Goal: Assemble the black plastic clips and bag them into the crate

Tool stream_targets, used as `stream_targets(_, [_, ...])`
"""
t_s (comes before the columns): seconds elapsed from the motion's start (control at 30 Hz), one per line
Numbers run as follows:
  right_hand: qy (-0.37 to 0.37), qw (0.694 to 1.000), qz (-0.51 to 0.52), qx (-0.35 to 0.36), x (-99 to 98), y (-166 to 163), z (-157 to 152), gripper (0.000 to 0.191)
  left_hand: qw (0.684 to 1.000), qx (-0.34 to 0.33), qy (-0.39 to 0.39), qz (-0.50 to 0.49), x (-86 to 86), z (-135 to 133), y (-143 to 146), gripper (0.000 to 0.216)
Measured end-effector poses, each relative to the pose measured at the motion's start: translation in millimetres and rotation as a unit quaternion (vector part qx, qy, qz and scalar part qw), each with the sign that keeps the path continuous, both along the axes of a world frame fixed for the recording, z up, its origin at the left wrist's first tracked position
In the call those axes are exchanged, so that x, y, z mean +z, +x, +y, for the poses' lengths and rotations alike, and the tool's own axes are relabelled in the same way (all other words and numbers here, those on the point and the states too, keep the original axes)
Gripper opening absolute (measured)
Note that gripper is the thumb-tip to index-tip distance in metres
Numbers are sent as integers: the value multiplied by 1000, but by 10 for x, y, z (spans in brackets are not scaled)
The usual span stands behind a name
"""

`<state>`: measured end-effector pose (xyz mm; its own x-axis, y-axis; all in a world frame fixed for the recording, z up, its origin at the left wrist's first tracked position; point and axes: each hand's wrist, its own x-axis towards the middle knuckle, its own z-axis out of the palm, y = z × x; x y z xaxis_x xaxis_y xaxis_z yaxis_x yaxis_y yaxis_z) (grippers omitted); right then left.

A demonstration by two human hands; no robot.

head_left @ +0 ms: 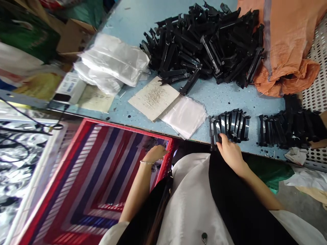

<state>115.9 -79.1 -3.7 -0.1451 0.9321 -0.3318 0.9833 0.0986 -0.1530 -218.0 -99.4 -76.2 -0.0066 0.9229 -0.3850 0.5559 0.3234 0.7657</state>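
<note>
My right hand is at the table's front edge, its thumb and fingers closed on a black plastic part at the left end of a short row. The other black plastic parts of that row stand side by side, their faces shiny. My left hand, with a bracelet at the wrist, is over the right far corner of a red crate. Its back faces me and its fingers are mostly hidden. Clear plastic bags with dark contents show beside it in the crate.
A large heap of black plastic parts lies on the blue table. Flat clear bags, a cardboard piece and a bag stack lie left. Another row of parts and an orange sack are right.
</note>
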Motion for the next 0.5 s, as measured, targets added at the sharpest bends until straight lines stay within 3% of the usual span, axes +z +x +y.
stream_targets(0.1, [-14,988,147,-55,-37,91,14,37,996,-58,65,11,190,192,285,29])
stream_targets(0.17, [-50,953,280,-105,-52,125,33,36,978,-44,189,73,262,425,597,19])
stream_targets(0.23, [-72,904,391,-156,-69,138,53,36,959,-44,247,132,254,691,855,14])
stream_targets(0.33, [-82,839,492,-219,-90,142,82,38,962,-26,244,120,150,1019,929,12])
stream_targets(0.43, [-117,765,570,-276,-79,117,124,41,984,45,173,-11,53,1192,724,19])
stream_targets(0.5, [-161,708,619,-299,-69,59,167,38,983,95,110,-116,23,1231,600,22])
